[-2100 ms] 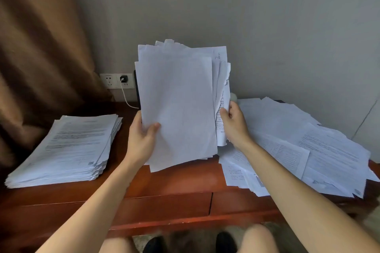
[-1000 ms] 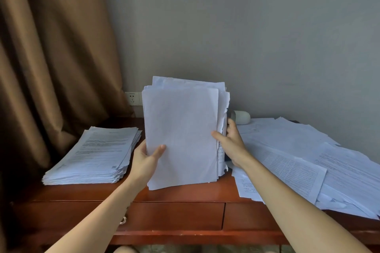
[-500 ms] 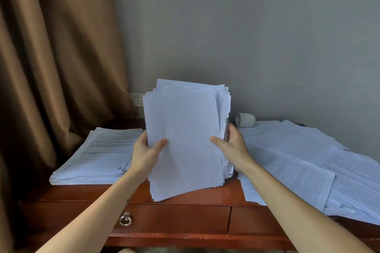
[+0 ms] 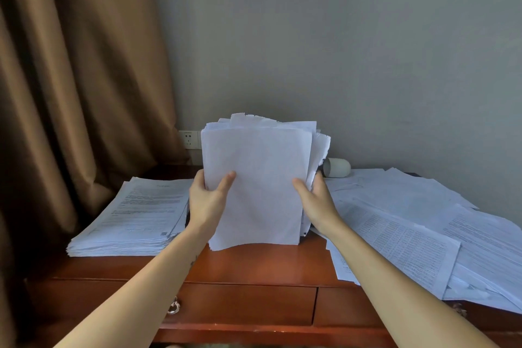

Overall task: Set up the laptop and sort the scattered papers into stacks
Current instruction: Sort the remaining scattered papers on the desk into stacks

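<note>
I hold a thick bundle of white papers (image 4: 260, 178) upright in the middle of the desk, its lower edge on or just above the wood. My left hand (image 4: 207, 200) grips its left edge, thumb on the front sheet. My right hand (image 4: 313, 200) grips the right edge the same way. The sheets' top edges are uneven. A squared stack of printed papers (image 4: 135, 217) lies on the left of the desk. Loose printed sheets (image 4: 418, 229) sprawl over the right side. No laptop shows; the bundle hides what is behind it.
The red-brown wooden desk (image 4: 254, 265) has drawers with a ring pull (image 4: 173, 308) below its front edge. A pale cup (image 4: 336, 167) lies on its side behind the bundle. A wall socket (image 4: 188, 139) sits by the brown curtain (image 4: 70, 93) on the left.
The bundle has come down from a raised position to the desk surface and its edges look more even. Both hands stayed on its sides. My view has tilted upward.
</note>
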